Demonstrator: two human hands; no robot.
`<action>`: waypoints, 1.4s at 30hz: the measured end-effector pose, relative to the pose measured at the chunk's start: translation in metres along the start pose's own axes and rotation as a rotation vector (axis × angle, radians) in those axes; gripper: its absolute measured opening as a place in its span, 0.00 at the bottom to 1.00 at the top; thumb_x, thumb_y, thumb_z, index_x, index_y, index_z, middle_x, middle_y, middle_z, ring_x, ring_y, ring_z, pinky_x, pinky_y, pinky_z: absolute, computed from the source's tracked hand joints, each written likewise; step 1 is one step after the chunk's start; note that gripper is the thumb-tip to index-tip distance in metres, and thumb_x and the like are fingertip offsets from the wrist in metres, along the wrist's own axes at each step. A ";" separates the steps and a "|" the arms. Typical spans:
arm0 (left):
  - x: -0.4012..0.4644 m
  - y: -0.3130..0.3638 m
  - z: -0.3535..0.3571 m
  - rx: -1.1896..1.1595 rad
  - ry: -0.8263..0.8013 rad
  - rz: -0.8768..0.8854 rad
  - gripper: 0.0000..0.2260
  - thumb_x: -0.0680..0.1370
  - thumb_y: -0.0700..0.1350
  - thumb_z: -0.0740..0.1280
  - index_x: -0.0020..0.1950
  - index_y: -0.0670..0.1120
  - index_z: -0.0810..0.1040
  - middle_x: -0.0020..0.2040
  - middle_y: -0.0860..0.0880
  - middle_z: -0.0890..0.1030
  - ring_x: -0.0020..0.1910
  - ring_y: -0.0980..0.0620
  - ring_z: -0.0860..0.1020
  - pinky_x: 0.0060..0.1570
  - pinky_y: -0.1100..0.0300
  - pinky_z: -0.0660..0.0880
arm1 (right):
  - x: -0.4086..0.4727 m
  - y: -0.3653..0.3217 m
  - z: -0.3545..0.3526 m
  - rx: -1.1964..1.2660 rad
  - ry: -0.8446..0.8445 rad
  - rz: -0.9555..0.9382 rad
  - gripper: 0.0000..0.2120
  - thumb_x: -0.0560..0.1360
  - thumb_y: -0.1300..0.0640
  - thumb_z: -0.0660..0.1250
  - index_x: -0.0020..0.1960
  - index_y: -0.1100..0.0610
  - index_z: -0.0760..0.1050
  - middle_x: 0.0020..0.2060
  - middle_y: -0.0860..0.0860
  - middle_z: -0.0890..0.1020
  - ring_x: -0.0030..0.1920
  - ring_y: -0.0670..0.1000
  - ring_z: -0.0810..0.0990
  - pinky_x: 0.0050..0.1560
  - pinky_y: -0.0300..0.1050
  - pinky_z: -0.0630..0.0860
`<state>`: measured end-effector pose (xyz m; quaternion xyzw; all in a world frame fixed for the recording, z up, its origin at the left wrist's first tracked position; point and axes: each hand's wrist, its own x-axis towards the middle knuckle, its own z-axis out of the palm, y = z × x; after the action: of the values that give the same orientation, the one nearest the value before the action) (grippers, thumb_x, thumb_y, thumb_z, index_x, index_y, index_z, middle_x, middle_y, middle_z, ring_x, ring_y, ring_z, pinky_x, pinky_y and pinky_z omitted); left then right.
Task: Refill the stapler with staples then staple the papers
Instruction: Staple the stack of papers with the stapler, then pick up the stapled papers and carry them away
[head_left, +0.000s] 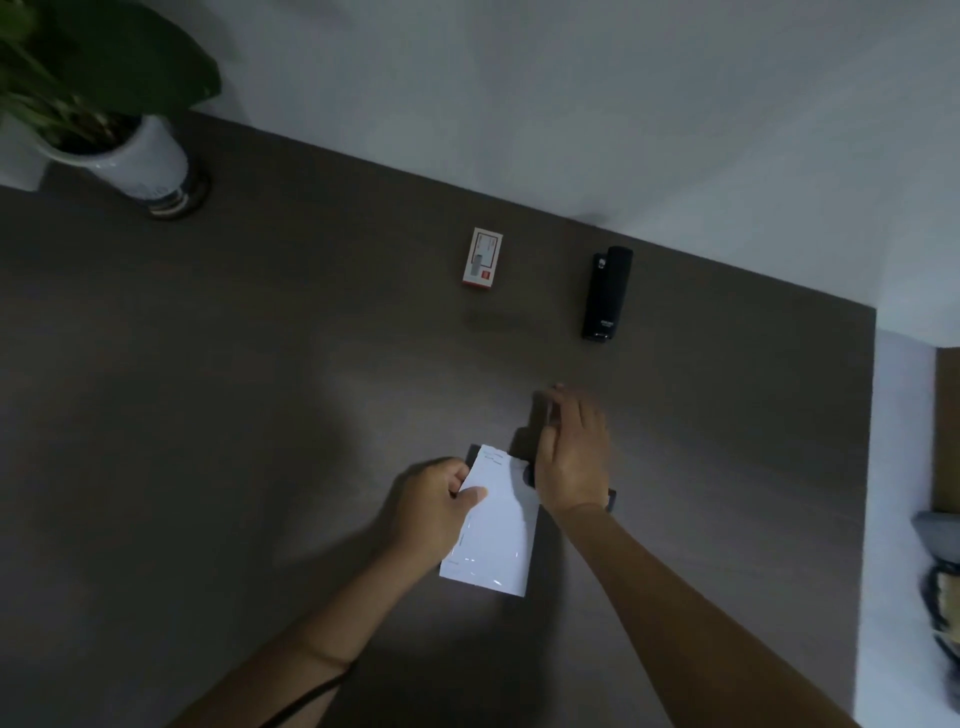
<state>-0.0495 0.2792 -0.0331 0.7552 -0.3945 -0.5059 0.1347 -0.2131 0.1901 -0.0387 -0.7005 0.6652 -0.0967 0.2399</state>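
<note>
My left hand holds a small stack of white papers by its left edge, just above the dark table. My right hand hovers at the papers' upper right corner. Its fingers are stretched out and blurred, nothing shows in them, and a dark strap sits at the wrist. The black stapler lies closed on the table beyond my right hand, well apart from it. A small red and white staple box lies to the left of the stapler.
A potted plant in a white pot stands at the table's back left corner. The table's right edge drops to a pale floor with a cardboard box and dark items. A grey wall runs behind the table.
</note>
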 end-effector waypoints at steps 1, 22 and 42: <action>0.000 -0.001 0.000 0.004 -0.002 0.002 0.14 0.77 0.52 0.72 0.37 0.47 0.74 0.33 0.49 0.81 0.33 0.47 0.80 0.33 0.58 0.70 | -0.003 0.002 -0.006 0.115 0.022 0.013 0.14 0.78 0.57 0.56 0.61 0.47 0.71 0.57 0.47 0.76 0.59 0.51 0.74 0.63 0.49 0.74; -0.023 -0.040 -0.031 -0.024 0.106 -0.046 0.13 0.76 0.56 0.71 0.35 0.51 0.75 0.33 0.56 0.83 0.32 0.55 0.82 0.30 0.61 0.72 | 0.056 -0.050 -0.044 0.060 -0.111 0.209 0.13 0.77 0.47 0.68 0.53 0.57 0.76 0.45 0.54 0.81 0.44 0.55 0.81 0.40 0.48 0.77; -0.055 0.005 -0.125 -0.028 -0.196 0.173 0.05 0.75 0.51 0.73 0.43 0.52 0.80 0.43 0.50 0.87 0.44 0.45 0.85 0.41 0.50 0.78 | -0.049 -0.113 -0.094 0.359 -0.747 0.019 0.21 0.67 0.31 0.69 0.48 0.46 0.80 0.45 0.43 0.84 0.45 0.43 0.83 0.42 0.37 0.76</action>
<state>0.0478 0.2921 0.0629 0.6633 -0.4624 -0.5692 0.1491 -0.1604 0.2189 0.1042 -0.6282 0.5112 0.0517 0.5842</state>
